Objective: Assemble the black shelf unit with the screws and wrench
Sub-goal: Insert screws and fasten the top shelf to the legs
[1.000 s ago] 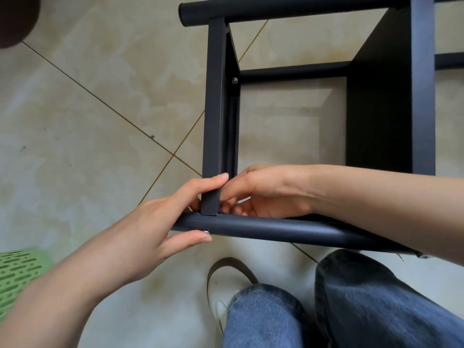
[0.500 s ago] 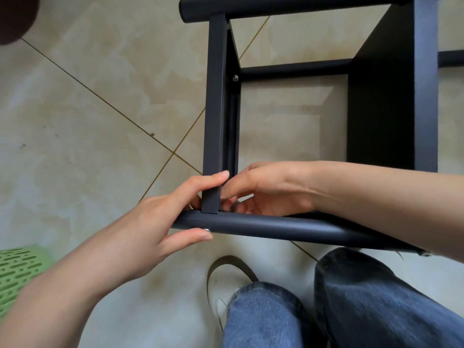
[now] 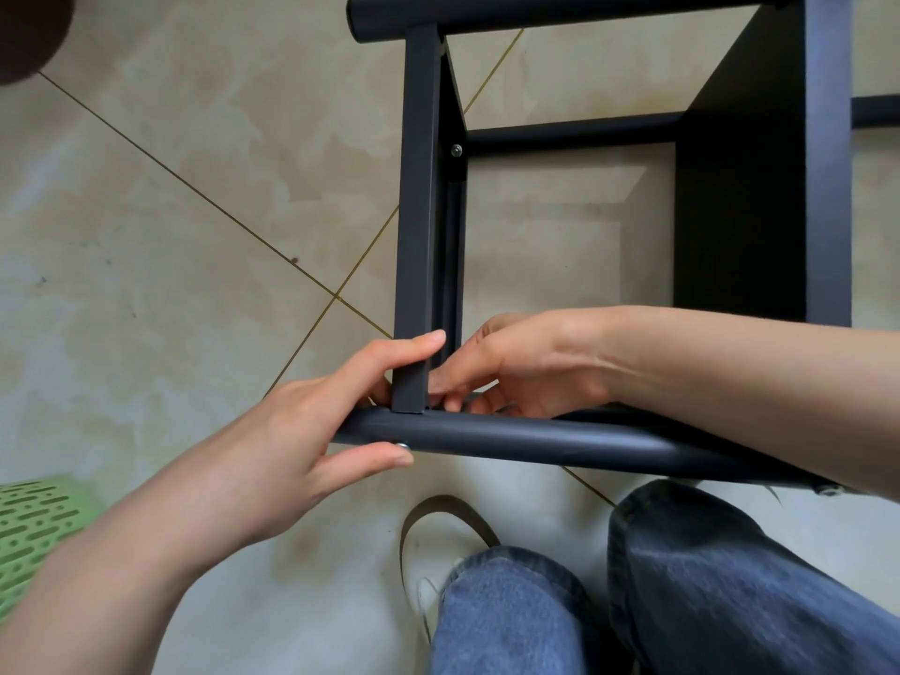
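Note:
The black shelf frame stands on the tiled floor. Its near round tube (image 3: 560, 438) runs left to right, and a flat black bar (image 3: 416, 211) meets it at the left end. My left hand (image 3: 292, 445) grips that joint, with the index finger over the flat bar and the thumb under the tube beside a silver screw head (image 3: 403, 445). My right hand (image 3: 526, 362) reaches inside the frame with its fingertips bunched at the inner side of the same joint. What they hold is hidden. No wrench is in view.
A fitted screw (image 3: 456, 149) shows higher on the bar and another (image 3: 828, 490) at the tube's right end. A black panel (image 3: 740, 187) closes the frame's right side. A green perforated basket (image 3: 34, 523) sits at the left edge. My shoe (image 3: 438, 552) and jeans-clad legs are below the tube.
Both hands stay at the joint. The right fingertips shift slightly and the view drifts a little.

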`<state>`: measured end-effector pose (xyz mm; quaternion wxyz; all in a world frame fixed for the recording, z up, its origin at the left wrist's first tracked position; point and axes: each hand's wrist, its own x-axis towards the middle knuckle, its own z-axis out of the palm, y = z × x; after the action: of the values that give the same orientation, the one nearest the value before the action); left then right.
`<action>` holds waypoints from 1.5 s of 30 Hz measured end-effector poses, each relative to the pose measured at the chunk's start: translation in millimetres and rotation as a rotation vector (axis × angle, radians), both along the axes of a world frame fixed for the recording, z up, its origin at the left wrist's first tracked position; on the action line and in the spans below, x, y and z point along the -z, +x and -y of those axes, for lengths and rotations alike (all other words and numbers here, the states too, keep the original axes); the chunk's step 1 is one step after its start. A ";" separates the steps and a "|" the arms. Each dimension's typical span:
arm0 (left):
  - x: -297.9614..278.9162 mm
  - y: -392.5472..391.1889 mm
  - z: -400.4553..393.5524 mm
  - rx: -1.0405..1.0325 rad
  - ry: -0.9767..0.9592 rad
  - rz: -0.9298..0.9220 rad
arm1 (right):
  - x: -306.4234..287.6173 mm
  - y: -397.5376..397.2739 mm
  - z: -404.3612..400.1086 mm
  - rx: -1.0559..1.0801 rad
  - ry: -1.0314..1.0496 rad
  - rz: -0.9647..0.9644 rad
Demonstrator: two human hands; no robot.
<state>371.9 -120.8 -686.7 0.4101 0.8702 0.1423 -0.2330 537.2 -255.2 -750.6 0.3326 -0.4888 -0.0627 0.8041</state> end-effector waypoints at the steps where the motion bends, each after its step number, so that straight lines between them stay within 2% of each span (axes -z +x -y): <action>1: 0.0 0.3 0.0 0.000 -0.001 0.000 | 0.1 -1.7 -0.2 -0.006 -0.002 0.018; 10: 0.4 0.3 -0.4 0.005 -0.002 0.000 | -2.5 1.2 1.5 -0.008 0.036 -0.014; 20: 0.2 1.9 0.2 -0.005 -0.017 -0.008 | -0.2 -2.8 0.2 -0.036 0.035 0.045; 24: 0.3 1.1 -0.2 -0.008 -0.016 -0.013 | -1.1 -0.5 2.9 0.000 0.067 -0.016; 35: 0.3 2.6 1.4 -0.006 -0.016 -0.012 | -1.2 -2.9 -2.5 -0.011 0.006 0.072; 40: 0.1 0.8 0.9 -0.006 -0.003 -0.024 | -2.1 0.2 -2.2 -0.021 0.015 0.011; 45: -1.0 1.8 2.1 0.009 0.024 -0.036 | 0.1 -4.1 -9.2 -0.049 -0.055 0.090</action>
<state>373.7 -122.9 -685.7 0.3959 0.8714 0.1488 -0.2487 533.1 -246.0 -750.7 0.2960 -0.5316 -0.0672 0.7907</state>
